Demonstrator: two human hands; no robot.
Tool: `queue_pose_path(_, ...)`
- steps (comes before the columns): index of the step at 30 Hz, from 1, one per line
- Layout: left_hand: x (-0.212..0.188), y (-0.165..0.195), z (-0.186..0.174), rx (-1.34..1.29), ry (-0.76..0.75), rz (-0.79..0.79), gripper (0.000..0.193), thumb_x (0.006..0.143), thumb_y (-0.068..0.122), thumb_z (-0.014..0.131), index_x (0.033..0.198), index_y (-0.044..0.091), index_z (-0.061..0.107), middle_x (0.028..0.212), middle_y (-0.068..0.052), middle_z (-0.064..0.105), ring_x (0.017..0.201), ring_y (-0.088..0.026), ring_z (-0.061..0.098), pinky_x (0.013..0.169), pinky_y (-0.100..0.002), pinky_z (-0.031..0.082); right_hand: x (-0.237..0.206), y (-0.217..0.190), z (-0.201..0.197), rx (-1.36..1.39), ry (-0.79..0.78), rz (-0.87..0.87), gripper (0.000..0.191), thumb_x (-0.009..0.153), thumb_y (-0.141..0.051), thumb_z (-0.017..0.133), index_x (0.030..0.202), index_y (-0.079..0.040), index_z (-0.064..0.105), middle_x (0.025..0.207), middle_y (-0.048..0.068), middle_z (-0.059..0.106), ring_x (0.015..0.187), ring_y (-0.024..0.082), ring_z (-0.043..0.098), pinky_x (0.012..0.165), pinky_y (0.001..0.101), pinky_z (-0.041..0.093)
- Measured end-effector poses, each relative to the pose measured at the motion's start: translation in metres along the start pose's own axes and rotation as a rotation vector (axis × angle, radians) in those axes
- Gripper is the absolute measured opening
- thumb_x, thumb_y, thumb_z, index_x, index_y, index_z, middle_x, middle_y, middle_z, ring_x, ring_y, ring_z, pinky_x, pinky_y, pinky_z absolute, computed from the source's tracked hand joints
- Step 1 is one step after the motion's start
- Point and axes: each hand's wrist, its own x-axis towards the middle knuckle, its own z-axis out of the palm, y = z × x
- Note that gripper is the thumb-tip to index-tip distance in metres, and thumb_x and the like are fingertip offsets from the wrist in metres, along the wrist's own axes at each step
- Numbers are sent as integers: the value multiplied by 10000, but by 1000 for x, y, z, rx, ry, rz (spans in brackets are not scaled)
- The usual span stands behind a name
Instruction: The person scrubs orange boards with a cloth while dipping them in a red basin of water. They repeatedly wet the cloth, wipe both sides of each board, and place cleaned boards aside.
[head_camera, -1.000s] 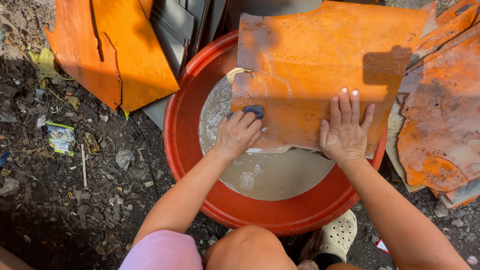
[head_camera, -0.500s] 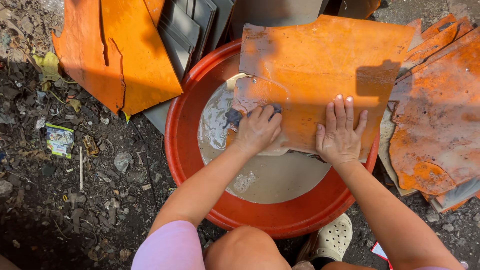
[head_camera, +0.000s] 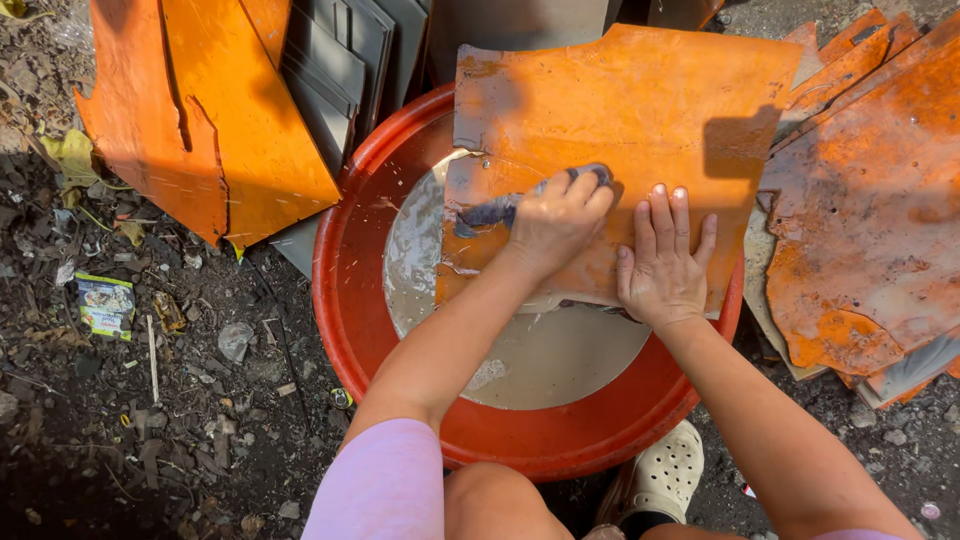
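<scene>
Two bare hands work on a broken orange panel (head_camera: 640, 120), a flat, rigid sheet with jagged edges and a dull, grimy surface, lying across the far rim of a round red basin (head_camera: 345, 300). The left hand (head_camera: 555, 220) is closed around a dark blue-grey rag (head_camera: 500, 208), wet and bunched, pressing it onto the panel's lower left part. The right hand (head_camera: 665, 265) lies flat just beside it, palm down, fingers spread a little, holding the panel still. The basin is smooth plastic with a wide lip, and it holds cloudy, greyish water (head_camera: 550, 355) with faint suds near the middle; the panel's near edge hangs over that water. More orange pieces (head_camera: 180, 130), cracked and sharp-cornered, lean to the left of the basin beside dark grey ribbed slabs (head_camera: 345, 60). Rusty-looking, mottled orange sheets (head_camera: 870, 230) are stacked to the right. Dark, gritty ground (head_camera: 150, 400) with stones and scraps of litter surrounds the basin. A cream perforated clog (head_camera: 665, 475) shows near the basin's front edge.
</scene>
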Motion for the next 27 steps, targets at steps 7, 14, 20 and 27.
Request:
queue_pose_path(7,22,-108,-1,187,51,-492,165,879,196,736,988,107,652,1019,-70,623,893,-292,639,640,-415,563,-3,4,2,-24,-19,-15,674,1016,-330,491,1602,-45,320,1717,122,213,1610,313,123,1247,649,33)
queue_pose_path(14,38,-1,29,-31,41,-313,157,1000,265,720,956,153,620,1040,-51,620,925,-286,644,724,-445,572,-1,0,0,-21,13,1,658,1018,-321,501,1592,-39,346,1723,135,236,1626,315,130,1262,648,30)
queue_pose_path(20,74,-28,44,-42,92,-220,108,861,178,663,962,157,629,1008,-37,607,908,-278,640,680,-427,590,0,2,2,-5,35,-8,670,1013,-309,503,1603,-30,351,1730,131,230,1623,316,130,1266,643,35)
queue_pose_path(27,47,-124,13,190,198,-502,118,891,172,715,955,117,633,998,-73,593,844,-316,609,653,-458,549,-3,5,3,-33,66,-33,659,1009,-330,530,1583,-42,386,1721,115,242,1616,301,141,1269,624,42)
